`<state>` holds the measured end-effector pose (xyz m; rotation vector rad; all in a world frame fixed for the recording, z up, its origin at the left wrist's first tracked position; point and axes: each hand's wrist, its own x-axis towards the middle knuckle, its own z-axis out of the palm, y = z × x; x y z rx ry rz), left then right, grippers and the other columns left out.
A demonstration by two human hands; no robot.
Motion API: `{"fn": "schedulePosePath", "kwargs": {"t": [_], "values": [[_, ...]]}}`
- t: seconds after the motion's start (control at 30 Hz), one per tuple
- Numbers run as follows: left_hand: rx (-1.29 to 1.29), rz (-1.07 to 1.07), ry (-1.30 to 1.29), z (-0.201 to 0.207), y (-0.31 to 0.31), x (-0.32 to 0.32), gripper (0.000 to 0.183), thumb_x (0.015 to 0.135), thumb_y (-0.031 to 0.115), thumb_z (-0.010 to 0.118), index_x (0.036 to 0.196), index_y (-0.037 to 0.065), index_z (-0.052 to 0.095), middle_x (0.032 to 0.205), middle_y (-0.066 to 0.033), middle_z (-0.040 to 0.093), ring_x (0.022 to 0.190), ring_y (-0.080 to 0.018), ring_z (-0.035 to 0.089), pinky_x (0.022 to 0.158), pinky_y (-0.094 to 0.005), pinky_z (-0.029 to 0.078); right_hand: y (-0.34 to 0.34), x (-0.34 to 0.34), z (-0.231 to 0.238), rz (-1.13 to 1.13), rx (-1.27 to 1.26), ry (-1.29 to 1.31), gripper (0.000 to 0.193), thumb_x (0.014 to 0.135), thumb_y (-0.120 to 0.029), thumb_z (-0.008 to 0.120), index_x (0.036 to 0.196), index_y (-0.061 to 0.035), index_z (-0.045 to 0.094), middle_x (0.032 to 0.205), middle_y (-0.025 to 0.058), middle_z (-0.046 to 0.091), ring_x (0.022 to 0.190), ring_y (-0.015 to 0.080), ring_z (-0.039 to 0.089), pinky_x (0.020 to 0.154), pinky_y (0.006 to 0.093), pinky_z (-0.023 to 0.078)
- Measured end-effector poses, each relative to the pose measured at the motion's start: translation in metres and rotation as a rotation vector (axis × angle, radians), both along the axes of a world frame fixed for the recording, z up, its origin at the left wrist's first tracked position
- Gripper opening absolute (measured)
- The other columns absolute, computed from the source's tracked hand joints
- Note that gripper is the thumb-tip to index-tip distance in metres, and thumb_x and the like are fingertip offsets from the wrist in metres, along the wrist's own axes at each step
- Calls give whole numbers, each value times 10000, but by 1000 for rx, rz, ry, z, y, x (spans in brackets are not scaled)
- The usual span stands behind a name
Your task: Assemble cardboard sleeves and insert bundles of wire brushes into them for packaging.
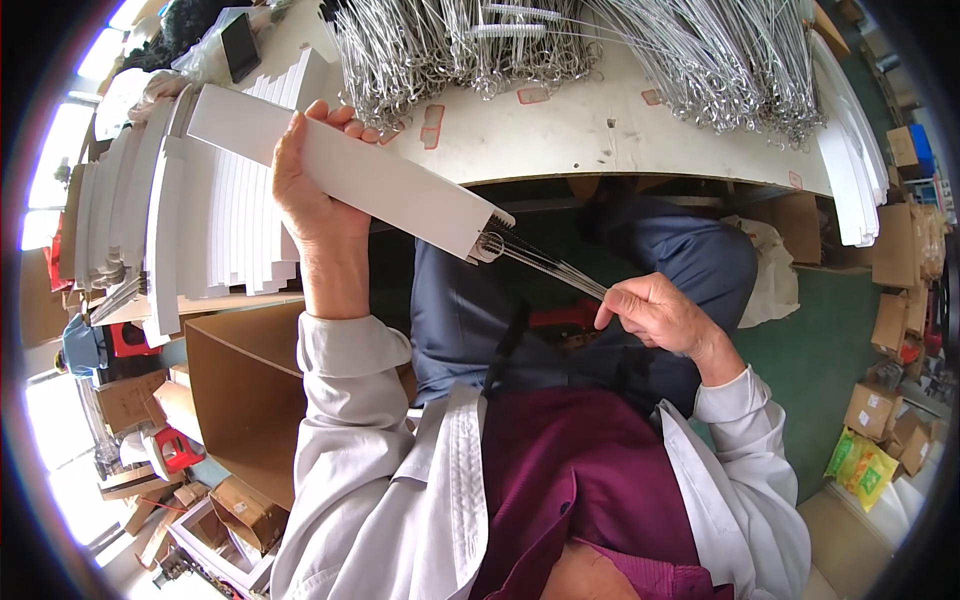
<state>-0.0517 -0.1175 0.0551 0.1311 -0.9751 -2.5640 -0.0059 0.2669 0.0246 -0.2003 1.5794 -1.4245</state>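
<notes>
My left hand [325,200] is wrapped round a long, narrow white box [400,190], held tilted over my lap with its lower right end open. Thin wire-handled brushes [550,265] reach from that open end to my right hand [660,315], which pinches their wire ends. Dark and pale bristles show at the mouth of the box; how far the brushes go inside is hidden. Beyond my hands, large heaps of similar wire brushes [710,70] lie on the white table [580,150], their looped ends toward me.
Stacked white boxes [235,225] stand at the left, and more white boxes [850,165] lie at the table's right end. A large open cardboard box [245,400] sits below on the left. A dark phone [239,47] rests at the far left. Cartons [870,410] line the right side.
</notes>
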Motion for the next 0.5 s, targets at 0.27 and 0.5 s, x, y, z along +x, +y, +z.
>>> {"fn": "schedulePosePath", "kwargs": {"t": [0.27, 0.5], "values": [[8, 77, -174, -13, -6, -7, 303, 954, 225, 640, 1076, -52, 636, 941, -217, 661, 802, -294, 646, 777, -432, 567, 1, -4, -9, 52, 106, 322, 429, 1079, -331, 565, 894, 21, 728, 587, -13, 523, 555, 81, 464, 535, 307, 385], [22, 70, -249, -18, -8, -11, 303, 927, 200, 669, 1063, -68, 635, 934, -223, 667, 781, -304, 660, 778, -441, 571, -5, -5, 8, 75, 274, 718, 440, 1081, -353, 532, 924, 15, 717, 628, 139, 595, 542, 218, 530, 577, 377, 444]]}}
